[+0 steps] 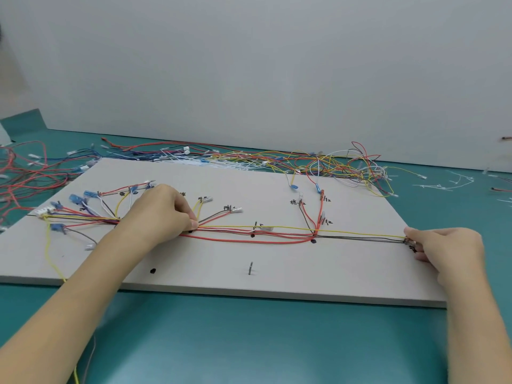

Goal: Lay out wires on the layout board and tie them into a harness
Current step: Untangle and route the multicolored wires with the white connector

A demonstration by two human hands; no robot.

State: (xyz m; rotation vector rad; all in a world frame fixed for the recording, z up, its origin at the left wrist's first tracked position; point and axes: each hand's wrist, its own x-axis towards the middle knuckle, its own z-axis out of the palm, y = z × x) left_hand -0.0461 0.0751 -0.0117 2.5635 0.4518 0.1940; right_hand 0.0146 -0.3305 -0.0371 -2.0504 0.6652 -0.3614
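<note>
— Fingers first: what do they hold?
— Fingers (191,220) of the left hand (163,212) are curled and pinch the wire bundle (249,234) near the board's middle left, pressing it down onto the board (277,275). The right hand (446,250) has its fingers curled round the far end of the same run, at the board's right edge, where a small connector (410,241) shows between the fingertips.
— And the wires between the two hands?
— They run nearly straight across the board. One yellow wire (360,231) lies uppermost, dark wires just beneath it on the right half, red and white ones on the left half, with one red wire sagging lower in a shallow arc. They pass a black dot (313,241) where red branches (321,209) rise toward marked labels.
— What lies left of the left hand?
— Branches fan out toward blue terminals (80,198) and a white plug (44,211); a yellow strand (52,259) trails off the board's near edge.
— Where is the board?
— Flat on the green worktop (249,342), with a pin (250,268) standing near its front. Behind it a loose heap of wires (318,164) spreads along the wall, and cable ties (443,185) lie to the right.
</note>
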